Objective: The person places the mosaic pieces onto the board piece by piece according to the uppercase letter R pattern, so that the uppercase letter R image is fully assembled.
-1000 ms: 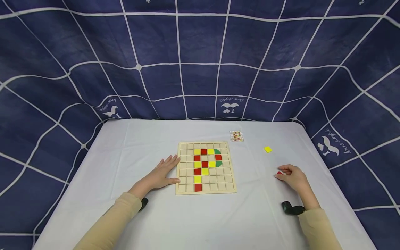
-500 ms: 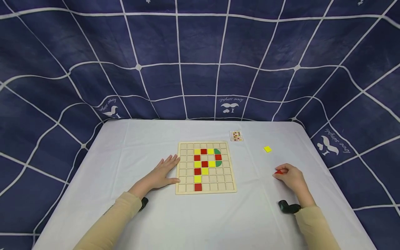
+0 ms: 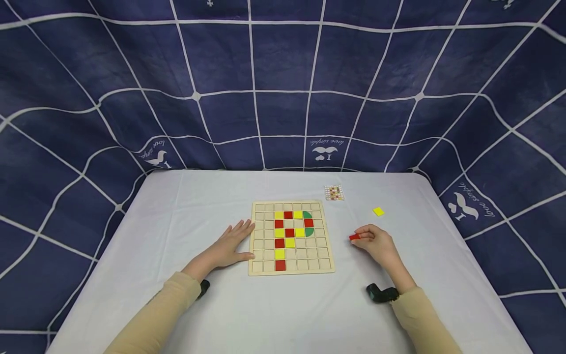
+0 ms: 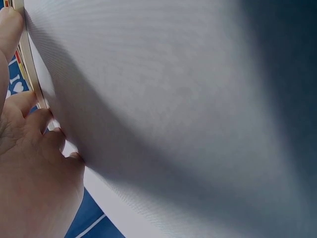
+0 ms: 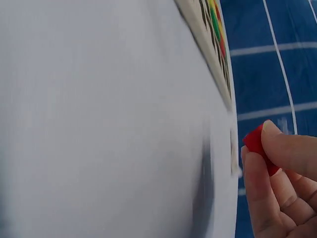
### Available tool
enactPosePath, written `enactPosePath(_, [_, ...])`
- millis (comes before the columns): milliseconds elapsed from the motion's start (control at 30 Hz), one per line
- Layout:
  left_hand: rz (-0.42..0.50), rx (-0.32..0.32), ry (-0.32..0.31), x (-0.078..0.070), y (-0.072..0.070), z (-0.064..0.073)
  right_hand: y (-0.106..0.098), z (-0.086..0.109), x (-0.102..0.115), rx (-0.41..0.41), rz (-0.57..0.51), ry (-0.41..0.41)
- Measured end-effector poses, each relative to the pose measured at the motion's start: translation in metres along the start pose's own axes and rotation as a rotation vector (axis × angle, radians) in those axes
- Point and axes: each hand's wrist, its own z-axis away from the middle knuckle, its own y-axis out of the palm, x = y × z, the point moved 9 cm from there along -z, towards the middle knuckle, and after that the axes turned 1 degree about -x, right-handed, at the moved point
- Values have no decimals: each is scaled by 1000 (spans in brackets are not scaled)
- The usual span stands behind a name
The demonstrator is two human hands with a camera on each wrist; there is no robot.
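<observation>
A square wooden grid board point(image 3: 311, 253) lies on the white table, with red, yellow and green tiles set in several of its cells. My left hand point(image 3: 227, 246) is spread flat at the board's left edge, fingertips and thumb touching it; the left wrist view shows the same fingers against the board's side. To the right of the board, my right hand point(image 3: 376, 243) pinches a red tile point(image 3: 354, 237) between thumb and fingers. In the right wrist view the red tile point(image 5: 257, 141) is held raised above the cloth.
A yellow tile point(image 3: 378, 211) lies on the cloth beyond the right hand. Behind the board's top right corner is a small printed pattern card point(image 3: 334, 192). A dark blue curtain with white lines point(image 3: 283, 113) surrounds the far side and both sides of the table.
My right hand has lifted the red tile from the cloth and carried it left, closer to the board. The left hand and the board have stayed in place.
</observation>
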Motion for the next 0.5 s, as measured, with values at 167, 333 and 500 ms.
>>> enactPosePath(167, [5, 1, -3, 0, 1, -1, 39, 3, 22, 83, -44, -50])
enactPosePath(333, [2, 3, 0, 0, 1, -1, 70, 8, 39, 148, -64, -84])
enactPosePath(500, [7, 0, 1, 0, 1, 0, 95, 11, 52, 212, -81, -127])
